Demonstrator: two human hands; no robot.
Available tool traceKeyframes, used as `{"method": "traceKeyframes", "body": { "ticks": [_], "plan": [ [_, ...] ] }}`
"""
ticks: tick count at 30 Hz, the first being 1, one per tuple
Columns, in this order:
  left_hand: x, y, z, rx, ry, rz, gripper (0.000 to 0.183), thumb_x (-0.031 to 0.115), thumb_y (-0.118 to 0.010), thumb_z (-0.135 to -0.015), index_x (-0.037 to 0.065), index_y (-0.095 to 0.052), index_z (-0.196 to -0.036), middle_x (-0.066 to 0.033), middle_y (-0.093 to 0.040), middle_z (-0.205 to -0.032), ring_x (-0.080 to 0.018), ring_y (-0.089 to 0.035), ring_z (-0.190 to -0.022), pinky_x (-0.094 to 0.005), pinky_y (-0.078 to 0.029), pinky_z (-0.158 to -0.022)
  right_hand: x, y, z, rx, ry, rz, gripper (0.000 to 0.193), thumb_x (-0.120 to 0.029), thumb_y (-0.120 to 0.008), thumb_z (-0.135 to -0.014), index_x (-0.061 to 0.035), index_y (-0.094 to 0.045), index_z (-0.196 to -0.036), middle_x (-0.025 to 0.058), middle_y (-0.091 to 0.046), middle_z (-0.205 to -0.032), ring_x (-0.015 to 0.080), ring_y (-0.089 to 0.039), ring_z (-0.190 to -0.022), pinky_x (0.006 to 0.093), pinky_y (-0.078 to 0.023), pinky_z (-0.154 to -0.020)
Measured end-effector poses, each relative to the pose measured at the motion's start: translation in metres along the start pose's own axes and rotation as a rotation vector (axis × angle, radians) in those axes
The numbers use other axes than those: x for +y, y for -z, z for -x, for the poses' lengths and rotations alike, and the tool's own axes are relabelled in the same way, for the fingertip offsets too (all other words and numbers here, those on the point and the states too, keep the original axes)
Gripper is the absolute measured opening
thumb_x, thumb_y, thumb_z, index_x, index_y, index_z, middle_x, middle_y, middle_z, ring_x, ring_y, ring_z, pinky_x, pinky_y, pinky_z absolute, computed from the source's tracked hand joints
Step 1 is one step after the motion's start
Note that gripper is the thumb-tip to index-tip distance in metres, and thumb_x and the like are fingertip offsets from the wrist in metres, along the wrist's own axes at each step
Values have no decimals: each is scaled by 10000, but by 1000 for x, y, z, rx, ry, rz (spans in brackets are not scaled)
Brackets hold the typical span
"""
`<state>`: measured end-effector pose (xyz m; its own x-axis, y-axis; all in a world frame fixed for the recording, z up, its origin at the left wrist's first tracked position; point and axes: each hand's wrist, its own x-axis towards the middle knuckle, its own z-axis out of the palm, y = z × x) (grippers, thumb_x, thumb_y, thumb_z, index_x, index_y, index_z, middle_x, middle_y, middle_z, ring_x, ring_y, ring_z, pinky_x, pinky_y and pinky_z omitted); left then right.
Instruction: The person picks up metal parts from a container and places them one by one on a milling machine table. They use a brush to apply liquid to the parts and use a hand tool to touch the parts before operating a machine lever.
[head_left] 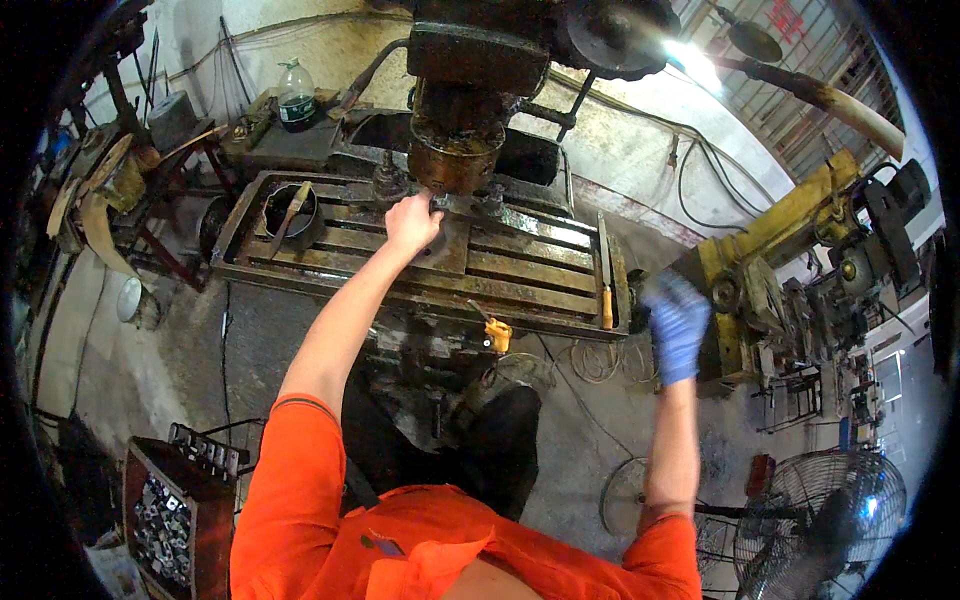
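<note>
1. Low on the left, by the near edge, a rusty crate holds a heap of small metal pieces.
2. Just past it, farther off, a pale can stands on the floor.
3. A dark bucket sits at the left end of the slotted metal surface, and a brush with a wooden handle lies slanted across its mouth.
4. Behind the bucket, on the far side, I see a clear plastic bottle with a dark label.
5. The bare left hand reaches in over the middle of the surface. Its fingers are bent inward at the lower rim of the machine's brown metal cylinder, beside a small dark part; from here I cannot tell whether they pinch it.
6. That cylinder hangs above the far middle of the surface, a little right of the hand.
7. On the near edge, right of the middle, there is a yellow fitting.
8. A file with a wooden handle lies along the right end, handle toward the near side.
9. The right hand, in a blue-striped glove, is just right of that end. It is blurred, so I cannot tell how its fingers stand.
10. A large fan stands near right.
</note>
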<state>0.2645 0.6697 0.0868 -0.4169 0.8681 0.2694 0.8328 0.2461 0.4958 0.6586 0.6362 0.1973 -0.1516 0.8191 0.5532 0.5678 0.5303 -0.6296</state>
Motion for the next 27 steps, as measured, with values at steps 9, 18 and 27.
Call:
{"method": "traceKeyframes", "body": {
  "ticks": [9, 18, 27],
  "plan": [
    [-1, 14, -4, -44, 29, 109, 347, 276, -675, -676, 103, -642, -976, -145, -643, -859, -313, -607, -842, -410, -485, -729, -188, 101, -168, 436, 597, -321, 385, -254, -467, -860, 14, -507, -1132, 176, -537, -1146, 302, -495, -1096, 480, -303, -1013],
    [-14, 7, -11, -73, 50, 140, 311, 295, -701, -654, 76, -663, -871, -173, -636, -834, -326, -607, -822, -407, -489, -710, -159, 62, -74, 725, 632, 337, 227, -158, -430, -877, 25, -554, -930, 194, -584, -972, 338, -581, -906, 419, -480, -818],
    [-15, 9, -9, -46, 81, 117, 314, 294, -706, -639, 64, -664, -849, -176, -636, -797, -331, -612, -794, -411, -493, -687, -121, 54, -69, 384, 684, -617, 342, -326, -372, -878, -35, -547, -842, 155, -569, -837, 359, -551, -942, 480, -420, -884]
  ]
}}
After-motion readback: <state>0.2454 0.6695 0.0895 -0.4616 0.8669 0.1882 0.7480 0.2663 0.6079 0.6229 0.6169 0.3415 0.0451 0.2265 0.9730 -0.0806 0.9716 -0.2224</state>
